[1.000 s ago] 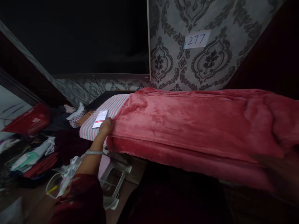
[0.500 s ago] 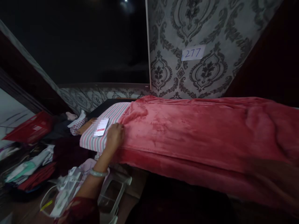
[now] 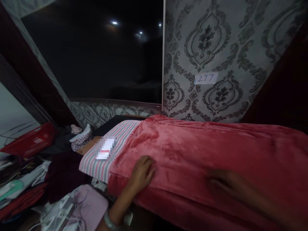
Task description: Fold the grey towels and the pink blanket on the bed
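Note:
A large red plush cloth (image 3: 192,147) lies spread over a surface with a pink, grey and white striped cover (image 3: 96,170). My left hand (image 3: 143,171) rests on the cloth near its front left part, thumb apart from the loosely bent fingers. Farther right, my right hand (image 3: 223,179) is over the same cloth, too smeared by motion to make out its fingers. On the striped cover, left of the cloth, lies a phone (image 3: 105,149) with a lit, partly pixelated screen.
A dark television (image 3: 101,57) and a paper marked 277 (image 3: 206,78) are on the patterned wall behind. At the left are a red basket (image 3: 31,141) and piled clothes (image 3: 36,176). A white power strip (image 3: 61,213) with cords sits below at the lower left.
My left hand has moved right, from the cloth's left edge onto its front part. My right hand has moved left and inward over the cloth. The view has tilted up.

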The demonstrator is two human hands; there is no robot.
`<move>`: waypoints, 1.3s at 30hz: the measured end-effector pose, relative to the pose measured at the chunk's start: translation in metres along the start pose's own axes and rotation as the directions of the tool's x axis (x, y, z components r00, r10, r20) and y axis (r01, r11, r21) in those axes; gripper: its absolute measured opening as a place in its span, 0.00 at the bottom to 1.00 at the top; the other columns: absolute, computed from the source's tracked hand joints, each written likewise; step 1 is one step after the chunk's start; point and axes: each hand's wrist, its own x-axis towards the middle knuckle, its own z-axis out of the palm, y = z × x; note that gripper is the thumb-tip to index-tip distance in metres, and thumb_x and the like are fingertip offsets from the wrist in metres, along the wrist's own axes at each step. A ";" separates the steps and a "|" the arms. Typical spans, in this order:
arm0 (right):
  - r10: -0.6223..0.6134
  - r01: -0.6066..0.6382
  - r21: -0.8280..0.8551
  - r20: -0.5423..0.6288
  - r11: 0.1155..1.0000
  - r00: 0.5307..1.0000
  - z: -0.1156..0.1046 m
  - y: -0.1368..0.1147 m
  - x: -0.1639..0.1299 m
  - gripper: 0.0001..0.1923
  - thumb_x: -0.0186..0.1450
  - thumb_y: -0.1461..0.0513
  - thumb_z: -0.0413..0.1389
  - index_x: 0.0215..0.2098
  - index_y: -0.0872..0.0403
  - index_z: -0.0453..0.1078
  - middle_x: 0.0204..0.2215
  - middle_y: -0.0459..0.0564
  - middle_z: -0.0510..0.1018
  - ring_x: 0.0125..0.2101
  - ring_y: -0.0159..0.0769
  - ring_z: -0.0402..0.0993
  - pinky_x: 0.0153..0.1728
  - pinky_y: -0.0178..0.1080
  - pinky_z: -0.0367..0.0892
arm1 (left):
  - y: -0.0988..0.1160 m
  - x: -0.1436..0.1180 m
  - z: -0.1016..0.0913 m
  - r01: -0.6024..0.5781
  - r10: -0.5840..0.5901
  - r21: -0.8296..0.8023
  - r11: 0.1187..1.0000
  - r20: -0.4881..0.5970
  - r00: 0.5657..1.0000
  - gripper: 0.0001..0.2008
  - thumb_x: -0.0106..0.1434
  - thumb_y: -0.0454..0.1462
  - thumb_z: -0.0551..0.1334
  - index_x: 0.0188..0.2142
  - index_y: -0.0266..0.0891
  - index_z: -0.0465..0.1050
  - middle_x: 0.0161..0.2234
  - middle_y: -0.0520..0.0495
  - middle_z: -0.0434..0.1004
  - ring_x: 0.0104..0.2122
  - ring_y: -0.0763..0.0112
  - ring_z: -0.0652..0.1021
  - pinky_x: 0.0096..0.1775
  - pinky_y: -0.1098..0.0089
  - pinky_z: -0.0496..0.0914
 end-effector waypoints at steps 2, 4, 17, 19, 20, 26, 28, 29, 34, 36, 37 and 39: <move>-0.039 0.038 0.041 0.026 0.998 0.999 -0.004 0.000 0.044 0.15 0.68 0.56 0.48 0.38 0.44 0.78 0.37 0.51 0.82 0.36 0.43 0.79 0.38 0.42 0.75 | -0.006 0.005 -0.007 0.119 -0.110 0.100 0.988 -0.092 0.990 0.12 0.68 0.37 0.55 0.45 0.39 0.74 0.44 0.41 0.76 0.46 0.59 0.74 0.50 0.57 0.69; -0.096 0.093 0.056 0.061 0.994 0.993 0.001 -0.004 0.098 0.16 0.68 0.59 0.47 0.40 0.47 0.78 0.39 0.52 0.81 0.38 0.42 0.78 0.41 0.42 0.73 | -0.014 0.009 -0.011 0.251 -0.220 0.216 0.944 -0.157 0.963 0.11 0.66 0.35 0.55 0.43 0.37 0.75 0.42 0.40 0.76 0.44 0.57 0.74 0.47 0.56 0.69; -0.177 0.216 -0.135 0.254 0.967 0.951 0.097 -0.071 0.373 0.23 0.74 0.61 0.43 0.64 0.42 0.64 0.69 0.50 0.53 0.66 0.49 0.49 0.63 0.52 0.51 | -0.036 -0.004 0.013 0.458 -0.345 0.409 0.789 -0.322 0.882 0.17 0.65 0.36 0.57 0.52 0.40 0.74 0.54 0.40 0.74 0.56 0.51 0.70 0.60 0.43 0.58; -0.175 0.233 -0.157 0.313 0.960 0.934 0.109 -0.076 0.388 0.20 0.73 0.60 0.45 0.61 0.44 0.67 0.69 0.48 0.52 0.67 0.49 0.48 0.63 0.51 0.51 | -0.041 -0.008 0.018 0.429 -0.299 0.465 0.774 -0.329 0.896 0.19 0.65 0.36 0.57 0.54 0.41 0.73 0.58 0.40 0.72 0.61 0.50 0.66 0.61 0.41 0.55; -0.172 0.239 -0.178 0.327 0.955 0.929 0.112 -0.078 0.394 0.18 0.73 0.60 0.46 0.58 0.46 0.69 0.68 0.49 0.57 0.65 0.48 0.52 0.62 0.48 0.53 | -0.043 -0.010 0.020 0.420 -0.284 0.488 0.765 -0.329 0.900 0.20 0.64 0.37 0.57 0.55 0.41 0.73 0.61 0.40 0.70 0.62 0.50 0.64 0.61 0.41 0.55; -0.085 0.144 -0.287 0.208 0.947 0.974 0.108 -0.061 0.426 0.18 0.71 0.67 0.40 0.49 0.56 0.70 0.52 0.61 0.71 0.47 0.45 0.71 0.48 0.43 0.62 | -0.052 -0.018 0.034 0.439 -0.296 0.535 0.722 -0.335 0.895 0.25 0.62 0.38 0.58 0.59 0.44 0.70 0.67 0.43 0.59 0.68 0.49 0.54 0.63 0.39 0.53; -0.071 0.105 -0.253 0.141 0.962 0.987 0.108 -0.052 0.434 0.17 0.70 0.68 0.40 0.49 0.55 0.68 0.51 0.60 0.71 0.46 0.45 0.71 0.47 0.42 0.62 | -0.054 -0.019 0.037 0.434 -0.300 0.543 0.719 -0.321 0.898 0.27 0.61 0.38 0.58 0.61 0.45 0.68 0.68 0.43 0.58 0.69 0.48 0.53 0.63 0.38 0.52; -0.061 0.088 -0.220 0.125 0.972 0.990 0.112 -0.048 0.438 0.17 0.69 0.68 0.41 0.48 0.55 0.68 0.50 0.59 0.72 0.45 0.44 0.71 0.46 0.42 0.62 | -0.054 -0.019 0.038 0.436 -0.306 0.545 0.716 -0.316 0.898 0.28 0.61 0.38 0.58 0.61 0.46 0.68 0.68 0.43 0.58 0.68 0.47 0.53 0.63 0.37 0.51; -0.002 0.017 -0.093 0.165 0.996 0.986 0.141 -0.026 0.447 0.13 0.70 0.65 0.45 0.46 0.54 0.70 0.44 0.54 0.77 0.44 0.40 0.72 0.45 0.38 0.63 | -0.054 -0.017 0.036 0.486 -0.372 0.548 0.681 -0.313 0.874 0.27 0.60 0.39 0.61 0.60 0.48 0.70 0.66 0.44 0.62 0.67 0.45 0.57 0.63 0.36 0.52; 0.022 -0.012 -0.058 0.176 0.998 0.984 0.147 -0.016 0.449 0.15 0.72 0.63 0.44 0.45 0.55 0.72 0.44 0.53 0.78 0.44 0.38 0.73 0.45 0.37 0.64 | -0.054 -0.016 0.036 0.484 -0.374 0.551 0.680 -0.308 0.875 0.27 0.59 0.39 0.61 0.59 0.48 0.71 0.65 0.43 0.63 0.67 0.44 0.58 0.63 0.36 0.53; 0.031 -0.024 -0.041 0.186 0.999 0.982 0.147 -0.011 0.449 0.17 0.73 0.61 0.42 0.43 0.55 0.73 0.43 0.54 0.79 0.43 0.38 0.73 0.44 0.37 0.65 | -0.054 -0.016 0.036 0.479 -0.369 0.552 0.683 -0.304 0.878 0.27 0.59 0.39 0.61 0.59 0.48 0.71 0.65 0.43 0.64 0.67 0.44 0.58 0.62 0.36 0.53; 0.038 -0.037 -0.013 0.211 0.999 0.977 0.145 -0.003 0.448 0.21 0.74 0.57 0.41 0.39 0.55 0.75 0.40 0.53 0.80 0.40 0.38 0.74 0.42 0.37 0.66 | -0.056 -0.016 0.036 0.472 -0.364 0.553 0.686 -0.300 0.882 0.27 0.58 0.38 0.61 0.58 0.48 0.72 0.65 0.42 0.64 0.67 0.43 0.58 0.62 0.36 0.53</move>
